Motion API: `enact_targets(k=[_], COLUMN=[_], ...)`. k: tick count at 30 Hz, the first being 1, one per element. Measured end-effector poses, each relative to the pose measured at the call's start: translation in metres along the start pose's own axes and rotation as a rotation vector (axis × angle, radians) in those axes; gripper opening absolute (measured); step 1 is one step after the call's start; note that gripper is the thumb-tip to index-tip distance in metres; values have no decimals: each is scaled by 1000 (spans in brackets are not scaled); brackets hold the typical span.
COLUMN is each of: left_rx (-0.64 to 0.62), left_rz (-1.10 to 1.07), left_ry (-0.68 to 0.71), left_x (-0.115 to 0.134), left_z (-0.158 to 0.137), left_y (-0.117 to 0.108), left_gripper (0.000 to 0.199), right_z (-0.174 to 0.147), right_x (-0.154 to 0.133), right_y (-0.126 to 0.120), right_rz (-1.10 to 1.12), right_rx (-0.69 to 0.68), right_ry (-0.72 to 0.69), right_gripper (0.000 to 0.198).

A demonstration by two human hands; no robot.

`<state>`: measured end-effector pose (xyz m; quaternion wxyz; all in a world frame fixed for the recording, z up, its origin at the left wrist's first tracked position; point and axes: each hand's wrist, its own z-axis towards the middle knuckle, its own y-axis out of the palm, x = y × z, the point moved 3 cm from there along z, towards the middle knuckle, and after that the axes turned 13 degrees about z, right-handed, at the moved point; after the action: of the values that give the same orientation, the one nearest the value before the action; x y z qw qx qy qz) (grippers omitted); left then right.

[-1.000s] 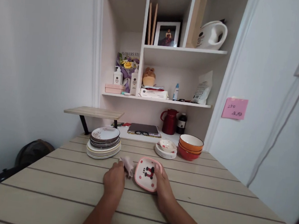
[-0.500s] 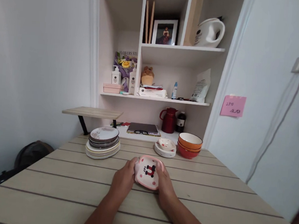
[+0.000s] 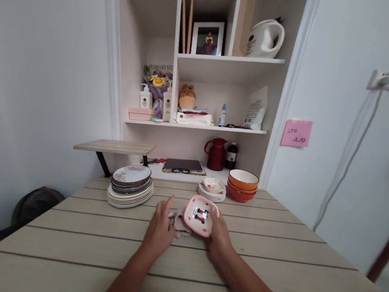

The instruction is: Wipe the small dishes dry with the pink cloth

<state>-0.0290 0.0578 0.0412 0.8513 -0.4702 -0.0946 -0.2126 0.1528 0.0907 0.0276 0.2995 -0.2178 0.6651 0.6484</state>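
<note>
My right hand (image 3: 220, 232) grips a small squarish dish (image 3: 197, 216) by its right side, thumb over the inside. The dish has a pink rim, pink dots and a red and black cartoon figure; it is tilted toward me. To its left, my left hand (image 3: 161, 225) holds a crumpled greyish-pink cloth (image 3: 181, 224) between thumb and fingers, with the index finger raised. The cloth spreads toward the dish's lower left edge, and the dish covers part of it. The left hand's lower fingers are hidden.
A tall stack of plates (image 3: 132, 190) stands at the far left of the wooden table (image 3: 104, 247). Toward the far right are small white plates (image 3: 211, 195) under a patterned bowl (image 3: 214, 185), beside stacked orange and red bowls (image 3: 242, 186). A small raised shelf (image 3: 114, 146) overhangs the back left.
The dish has moved away from my left hand and is held by the right alone. The cloth, earlier bunched at its left edge, now shows spread out. The view has shifted slightly right.
</note>
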Motion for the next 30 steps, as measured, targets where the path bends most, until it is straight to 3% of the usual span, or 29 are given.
enact_targets(k=[4,9,12,14,18,24,27,30], left_rx=[-105,-301,-253,-195,-48,45,100,96], left_rz=[-19,191,327,358,295,318,383,470], left_ry=[108,244,189,92,-7,207,149,60], left_x=[3,18,22,20,20,36,36,36], left_z=[-3,-13,-11,-7,-4,-14,-14,-11], left_y=[4,12,14,12,4,7,7,4], left_gripper=[82,43,19,17,22,33,41,48], right_z=[11,12,8,7,6,-9,-19,-24], right_x=[-9,-13,-12,-11,-10,-14,-10,-7], right_y=[-11,-14,-10,-10,-9,13,24,29], right_rz=[-6,-52,-101,-173,-354,-521,-547,-551], right_rx=[74,94,48,27,-58,-391,-497,-517], right_ry=[-66,-74,-89,-95,-134,-298,-303,-309], right_gripper=[47,46,45,45,42,27,28,29])
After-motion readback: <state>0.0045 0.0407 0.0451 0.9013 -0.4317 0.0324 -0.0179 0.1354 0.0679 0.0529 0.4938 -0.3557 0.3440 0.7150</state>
